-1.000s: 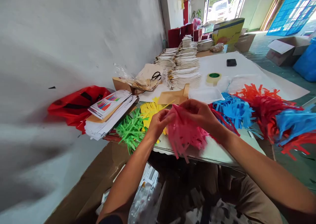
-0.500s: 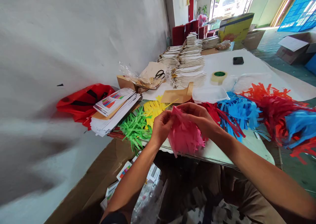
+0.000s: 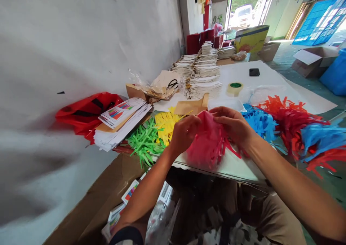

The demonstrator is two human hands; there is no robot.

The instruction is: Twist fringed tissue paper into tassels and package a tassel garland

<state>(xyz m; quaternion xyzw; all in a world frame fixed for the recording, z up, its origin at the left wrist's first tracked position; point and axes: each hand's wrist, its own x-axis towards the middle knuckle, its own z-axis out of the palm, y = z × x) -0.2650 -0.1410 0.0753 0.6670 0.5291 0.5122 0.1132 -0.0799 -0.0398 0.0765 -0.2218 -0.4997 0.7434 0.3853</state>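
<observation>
A pink fringed tissue-paper tassel [image 3: 204, 144] hangs between my hands over the table's near edge, its top spread and its strips downward, slightly blurred. My left hand [image 3: 186, 131] is closed on its upper left edge, fingers curled. My right hand [image 3: 234, 124] pinches the upper right edge between thumb and fingers. Left of my left hand lie a yellow fringed tassel [image 3: 165, 124] and a green one [image 3: 146, 138]. Dark red strips show below my right hand. Farther right lies a blue fringed tassel [image 3: 261, 122].
Red, dark red [image 3: 293, 120] and blue tassels lie at the right edge. Behind are a clear plastic tray [image 3: 227, 103], brown envelope [image 3: 190, 107], tape roll [image 3: 234, 89], phone [image 3: 254, 72], scissors [image 3: 173, 83] and stacked white bundles [image 3: 204, 90]. Printed sheets [image 3: 123, 117] and a red bag [image 3: 78, 117] sit left.
My hands have moved apart, stretching the tassel's top from a narrow peak to a wider edge. My right hand now covers more of the dark red strips and tray. The view has shifted slightly.
</observation>
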